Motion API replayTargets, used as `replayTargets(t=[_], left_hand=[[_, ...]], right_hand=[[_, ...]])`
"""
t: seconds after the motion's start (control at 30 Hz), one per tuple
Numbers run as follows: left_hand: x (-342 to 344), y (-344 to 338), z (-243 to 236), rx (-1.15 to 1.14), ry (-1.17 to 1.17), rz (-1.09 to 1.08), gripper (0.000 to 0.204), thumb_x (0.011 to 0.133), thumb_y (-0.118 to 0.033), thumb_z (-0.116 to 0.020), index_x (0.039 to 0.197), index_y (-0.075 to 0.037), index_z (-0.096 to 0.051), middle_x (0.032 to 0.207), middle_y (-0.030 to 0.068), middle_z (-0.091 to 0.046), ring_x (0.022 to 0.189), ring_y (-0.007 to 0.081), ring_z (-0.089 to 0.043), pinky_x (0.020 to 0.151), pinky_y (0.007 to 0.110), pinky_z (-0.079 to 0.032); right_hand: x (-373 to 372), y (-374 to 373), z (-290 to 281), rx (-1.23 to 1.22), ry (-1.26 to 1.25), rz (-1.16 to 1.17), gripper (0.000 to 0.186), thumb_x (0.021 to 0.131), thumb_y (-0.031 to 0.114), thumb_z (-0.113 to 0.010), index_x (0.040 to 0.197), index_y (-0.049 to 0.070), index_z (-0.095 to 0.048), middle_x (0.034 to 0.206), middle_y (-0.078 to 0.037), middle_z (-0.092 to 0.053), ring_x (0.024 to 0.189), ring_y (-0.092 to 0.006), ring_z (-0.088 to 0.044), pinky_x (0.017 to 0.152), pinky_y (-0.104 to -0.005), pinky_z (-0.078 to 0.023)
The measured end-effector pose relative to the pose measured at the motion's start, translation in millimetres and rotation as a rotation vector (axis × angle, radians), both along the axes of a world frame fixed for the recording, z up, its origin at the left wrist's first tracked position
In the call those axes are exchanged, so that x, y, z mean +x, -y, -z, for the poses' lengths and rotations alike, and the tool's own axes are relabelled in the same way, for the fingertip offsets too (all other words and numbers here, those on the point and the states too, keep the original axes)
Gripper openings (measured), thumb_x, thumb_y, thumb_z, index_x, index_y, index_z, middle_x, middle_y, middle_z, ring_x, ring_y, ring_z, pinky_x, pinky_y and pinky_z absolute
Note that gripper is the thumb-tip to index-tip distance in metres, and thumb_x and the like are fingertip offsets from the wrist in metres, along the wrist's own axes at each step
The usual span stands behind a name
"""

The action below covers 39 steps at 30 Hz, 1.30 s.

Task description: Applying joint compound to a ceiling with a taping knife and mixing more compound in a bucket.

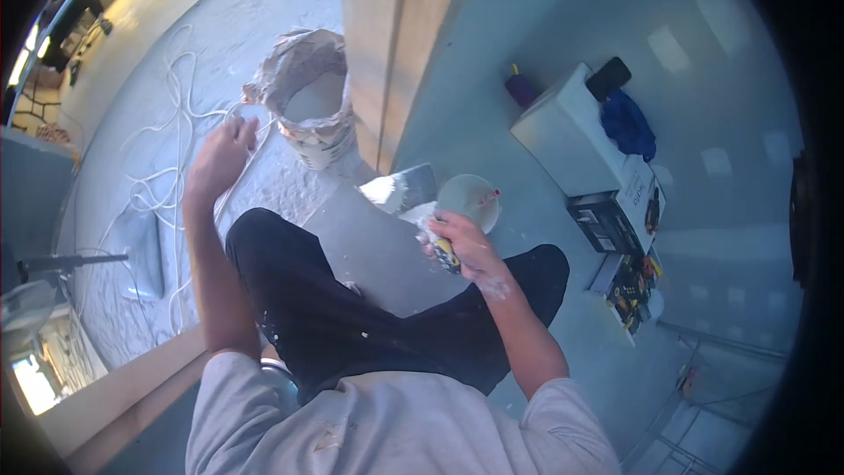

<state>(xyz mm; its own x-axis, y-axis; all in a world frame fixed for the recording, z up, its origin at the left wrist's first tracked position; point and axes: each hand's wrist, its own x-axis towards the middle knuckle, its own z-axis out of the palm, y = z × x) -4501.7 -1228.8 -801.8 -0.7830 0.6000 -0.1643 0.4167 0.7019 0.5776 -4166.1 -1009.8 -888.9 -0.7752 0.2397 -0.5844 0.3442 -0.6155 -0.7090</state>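
My right hand (464, 244) is closed round the yellow-and-black handle of a wide putty knife (400, 189). White paste coats the knife near the handle and marks my wrist. Just beyond that hand stands a pale round bucket (479, 198) with a small red spot at its rim. My left hand (224, 154) is raised at the left with its fingers curled in; whatever may be inside them is hidden. Close to it is an open paper sack (318, 136), its top rolled and crumpled, with pale powder (315, 98) inside.
A wooden post (393, 44) rises beyond the sack. White cable (180, 110) lies in loops on the dusty covering at the left. At the right are a white box (567, 136), a blue cloth (627, 126), a black-and-white carton (611, 220) and a tray of tools (629, 290).
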Motion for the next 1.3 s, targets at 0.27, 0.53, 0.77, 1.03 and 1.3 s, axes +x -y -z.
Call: replayTargets(t=[0.27,0.53,0.77,1.03,1.3], left_hand=[[101,-91,13,-0.127,0.415,0.879,0.026,0.097,-0.02,-0.043,0.102,0.0,-0.059,0.083,0.0138,-0.063,0.082,0.0299,-0.065,0.074,0.037,-0.051],[165,-216,156,-0.31,0.114,0.925,0.037,0.097,-0.03,-0.044,0.102,0.004,-0.058,0.096,0.0203,-0.067,0.091,0.0342,-0.065,0.08,0.044,-0.05],[171,-262,309,-0.155,0.151,0.68,0.035,0.096,-0.025,-0.045,0.115,0.004,-0.053,0.104,0.0258,-0.064,0.099,0.0366,-0.063,0.083,0.044,-0.051],[246,-323,386,-0.097,0.268,0.768,0.047,0.094,-0.016,-0.052,0.128,0.008,-0.03,0.093,0.0276,-0.066,0.076,0.0343,-0.07,0.068,0.043,-0.056],[299,-374,384,0.066,0.504,0.528,0.047,0.093,-0.005,-0.05,0.135,-0.004,-0.031,0.09,0.0251,-0.065,0.07,0.0292,-0.07,0.062,0.04,-0.058]], right_hand=[[79,-91,45,0.265,0.152,0.255,0.018,0.097,0.012,-0.05,0.108,-0.001,-0.055,0.078,-0.007,-0.06,0.061,-0.0099,-0.057,0.052,-0.0223,-0.046],[102,-97,144,1.285,0.504,0.032,0.032,0.088,0.008,-0.057,0.115,-0.007,-0.052,0.099,-0.031,-0.062,0.096,-0.0484,-0.059,0.081,-0.0506,-0.048],[170,-223,63,1.062,0.397,0.16,0.036,0.09,0.009,-0.06,0.122,-0.005,-0.051,0.09,-0.015,-0.063,0.079,-0.0187,-0.062,0.067,-0.0322,-0.05],[227,-309,126,0.729,0.089,0.114,0.032,0.092,0.009,-0.058,0.121,-0.004,-0.052,0.094,-0.009,-0.061,0.081,-0.0125,-0.057,0.073,-0.0269,-0.048],[268,-285,228,1.263,0.172,-0.08,0.034,0.092,0.012,-0.055,0.124,0.001,-0.054,0.116,-0.021,-0.06,0.104,-0.0383,-0.058,0.091,-0.0412,-0.046]])
